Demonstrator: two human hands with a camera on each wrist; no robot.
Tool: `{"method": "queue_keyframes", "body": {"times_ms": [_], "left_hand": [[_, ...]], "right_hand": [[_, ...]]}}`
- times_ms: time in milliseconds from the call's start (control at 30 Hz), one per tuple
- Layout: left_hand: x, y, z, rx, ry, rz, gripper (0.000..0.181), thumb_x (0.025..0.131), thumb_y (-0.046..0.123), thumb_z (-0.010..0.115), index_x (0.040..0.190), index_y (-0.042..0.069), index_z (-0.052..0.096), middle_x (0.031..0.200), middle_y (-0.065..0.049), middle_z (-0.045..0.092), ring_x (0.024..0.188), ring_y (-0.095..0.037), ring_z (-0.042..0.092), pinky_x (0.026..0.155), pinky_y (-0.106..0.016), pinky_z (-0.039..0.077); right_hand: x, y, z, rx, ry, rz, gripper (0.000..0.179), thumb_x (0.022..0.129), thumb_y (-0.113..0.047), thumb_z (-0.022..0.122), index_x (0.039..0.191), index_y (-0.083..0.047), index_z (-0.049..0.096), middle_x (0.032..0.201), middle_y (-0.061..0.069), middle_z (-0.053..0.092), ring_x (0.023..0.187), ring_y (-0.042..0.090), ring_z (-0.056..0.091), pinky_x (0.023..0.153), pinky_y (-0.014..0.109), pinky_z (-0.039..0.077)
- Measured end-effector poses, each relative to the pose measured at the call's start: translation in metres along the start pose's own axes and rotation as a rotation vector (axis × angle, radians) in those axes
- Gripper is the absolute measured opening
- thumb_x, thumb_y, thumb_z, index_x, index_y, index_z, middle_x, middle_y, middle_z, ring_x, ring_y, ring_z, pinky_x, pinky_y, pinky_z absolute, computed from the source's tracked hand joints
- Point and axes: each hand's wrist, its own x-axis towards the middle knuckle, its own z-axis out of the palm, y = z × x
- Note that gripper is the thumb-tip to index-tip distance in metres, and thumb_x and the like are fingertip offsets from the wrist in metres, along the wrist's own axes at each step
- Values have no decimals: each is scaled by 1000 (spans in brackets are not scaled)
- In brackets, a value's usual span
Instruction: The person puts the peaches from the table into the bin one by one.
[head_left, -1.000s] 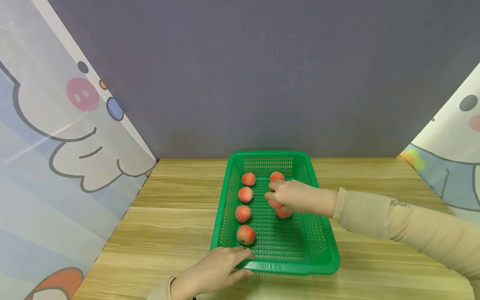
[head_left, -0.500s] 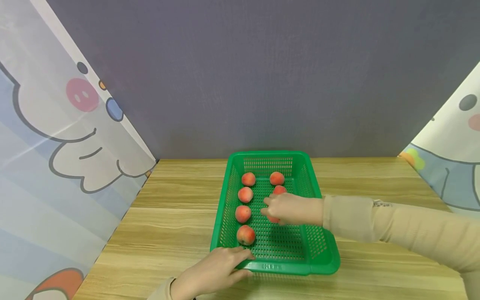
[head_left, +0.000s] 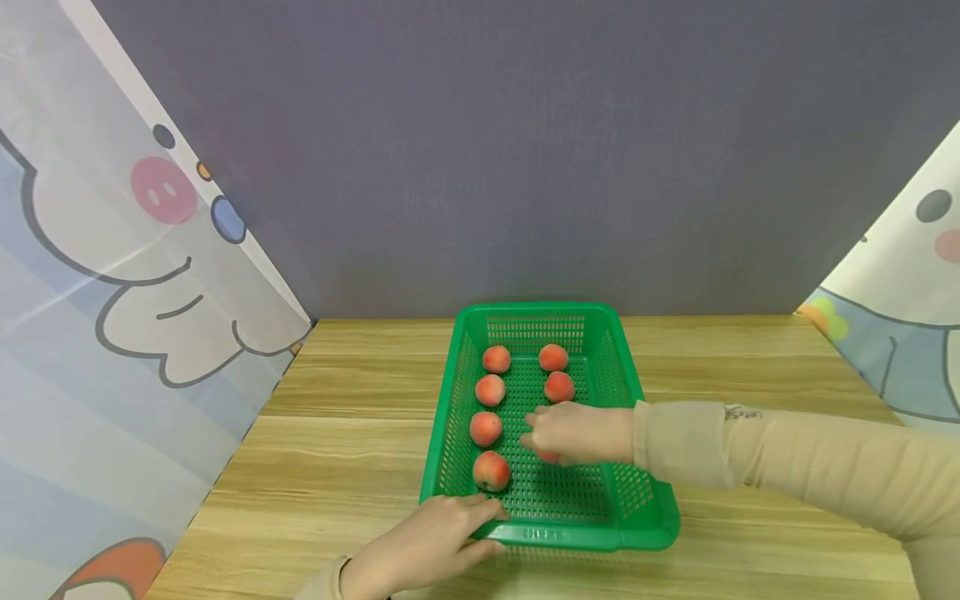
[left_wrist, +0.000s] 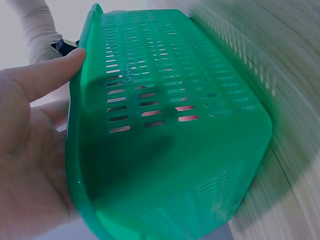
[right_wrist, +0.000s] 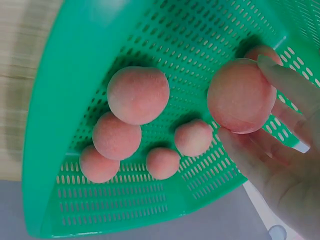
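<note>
My left hand (head_left: 442, 533) holds the near rim of a green plastic basket (head_left: 555, 534), fingers over the rim; in the left wrist view my thumb (left_wrist: 70, 62) lies on the outer side. Inside the basket, my right hand (head_left: 573, 433) grips a peach (right_wrist: 242, 96) between thumb and fingers. In the head view that peach is mostly hidden under the hand. A column of peaches (head_left: 486, 428) runs along the basket's left side. On the right side, two peaches (head_left: 559, 387) show beyond my right hand; the right wrist view shows a further peach (right_wrist: 138, 95) in that column.
The basket stands on a wood-grain table (head_left: 360, 433), close to a grey wall (head_left: 525, 167) at the back. Cartoon-printed sheets (head_left: 112, 250) flank the table on the left and right. The perforated basket floor (right_wrist: 175, 55) shows between the peaches.
My right hand has moved nearer to me inside the basket with the peach, uncovering a peach in the right column. The left hand stays on the rim.
</note>
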Motion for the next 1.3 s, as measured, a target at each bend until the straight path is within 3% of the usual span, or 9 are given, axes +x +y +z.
{"method": "queue_keyframes", "body": {"times_ms": [333,933,1300], "left_hand": [[0,-1,0,-8,11,11,22,85,25,58,103,12,58,95,5,62,78,2,57,63,-8,41],[0,-2,1,-10,3,11,22,86,26,57,104,13,57,95,6,61,78,3,56,63,-7,41],[0,-2,1,-13,1,14,22,86,26,57,104,13,57,94,6,61,78,3,55,63,-7,41]], "right_hand": [[7,-9,8,13,-116,51,45,72,-11,73,114,-21,59,120,4,55,110,19,51,85,27,44],[10,-11,22,-3,-159,30,45,70,-8,73,111,-22,60,120,4,55,108,18,52,84,25,45],[12,-14,27,-2,-201,51,45,76,-6,67,117,-21,56,122,5,53,111,21,50,88,28,42]]}}
